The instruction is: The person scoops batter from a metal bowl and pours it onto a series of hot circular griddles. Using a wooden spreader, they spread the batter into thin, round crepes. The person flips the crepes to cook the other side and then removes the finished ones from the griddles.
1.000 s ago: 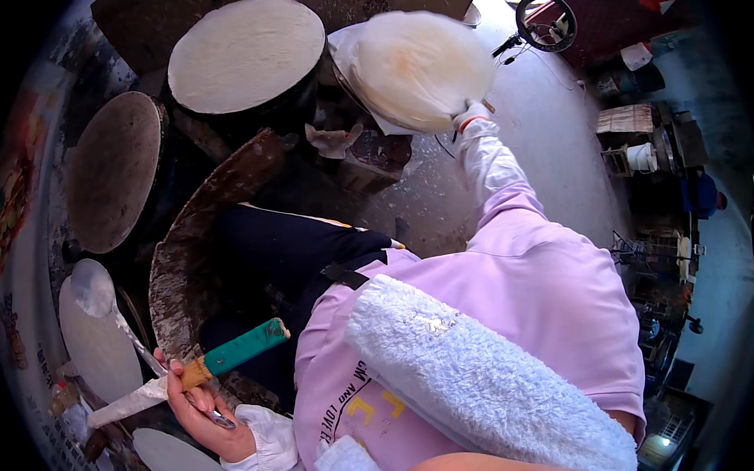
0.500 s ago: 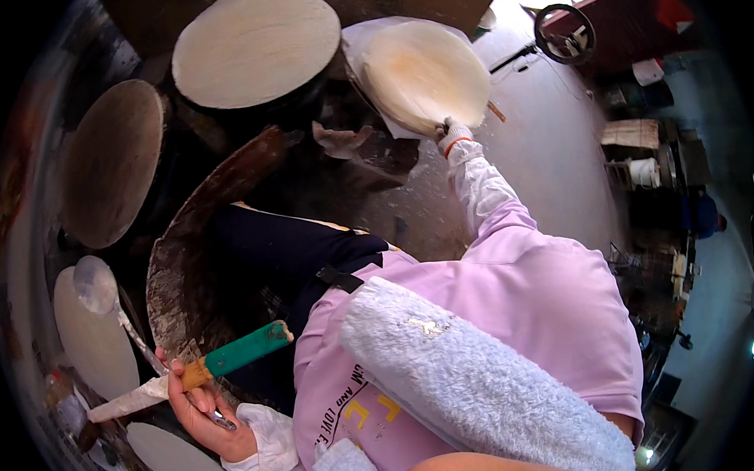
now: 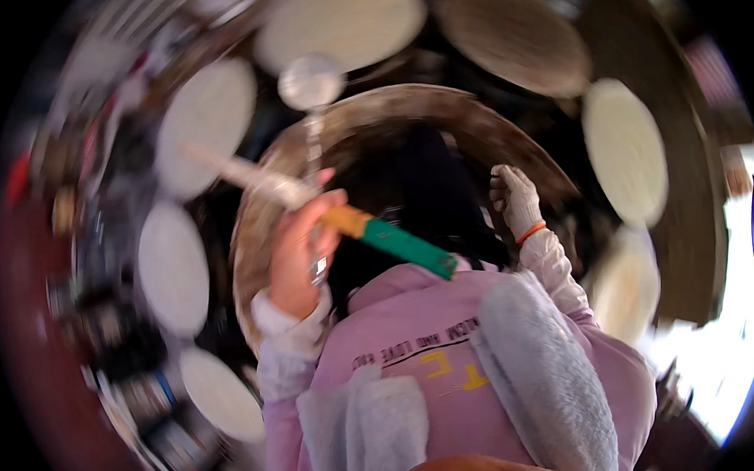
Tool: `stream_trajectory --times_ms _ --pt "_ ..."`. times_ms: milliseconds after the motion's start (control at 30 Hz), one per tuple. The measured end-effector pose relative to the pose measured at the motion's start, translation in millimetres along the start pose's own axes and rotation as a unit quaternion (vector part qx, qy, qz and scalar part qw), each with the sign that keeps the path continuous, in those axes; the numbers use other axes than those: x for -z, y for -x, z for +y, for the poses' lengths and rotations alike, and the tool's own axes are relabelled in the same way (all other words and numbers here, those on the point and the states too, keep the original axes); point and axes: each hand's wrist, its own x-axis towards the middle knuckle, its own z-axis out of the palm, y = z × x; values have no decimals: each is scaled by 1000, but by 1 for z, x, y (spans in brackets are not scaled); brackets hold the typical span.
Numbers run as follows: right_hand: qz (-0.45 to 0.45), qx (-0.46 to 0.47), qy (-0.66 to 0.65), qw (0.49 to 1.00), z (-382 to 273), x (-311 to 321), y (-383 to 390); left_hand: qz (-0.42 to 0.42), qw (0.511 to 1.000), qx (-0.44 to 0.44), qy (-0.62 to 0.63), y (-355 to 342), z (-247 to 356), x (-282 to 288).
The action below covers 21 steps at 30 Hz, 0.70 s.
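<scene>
My left hand [image 3: 298,260] is closed around two tools at once. One is a metal ladle [image 3: 312,82], its round bowl pointing away from me. The other is a spatula [image 3: 403,247] with a green-wrapped handle and a long, pale-coated blade crossing the ladle's shaft. My right hand [image 3: 517,197], in a white knitted glove with an orange band at the wrist, hovers near the curved rim, fingers curled in and nothing visible in them. Pale round sheets cover the griddles around me, including the far one [image 3: 341,25] and the right one [image 3: 626,153]. Motion blurs much of the picture.
A curved, crusted brown rim [image 3: 255,241] surrounds my legs. A bare brown griddle [image 3: 513,36] stands at the far right. More pale-topped griddles line the left, one beside the rim [image 3: 174,270]. A stack of round flatbreads [image 3: 627,285] lies by my right arm.
My view has swung left, from the flatbread stack toward the griddles. My right hand has come off the stack's edge and back toward my body. My left hand still grips the ladle and spatula.
</scene>
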Motion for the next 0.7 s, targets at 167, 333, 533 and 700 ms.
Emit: stream_trajectory --times_ms 167,333,533,700 --pt "-468 60 305 827 -16 -201 62 164 974 -96 126 58 -54 72" --pt "-766 203 431 433 10 -282 114 406 858 -237 205 81 -110 71" --pt "-822 135 500 239 113 -310 246 578 706 -305 273 203 -187 102" --pt "-800 -93 552 215 167 -324 294 680 520 -321 405 275 -274 86"
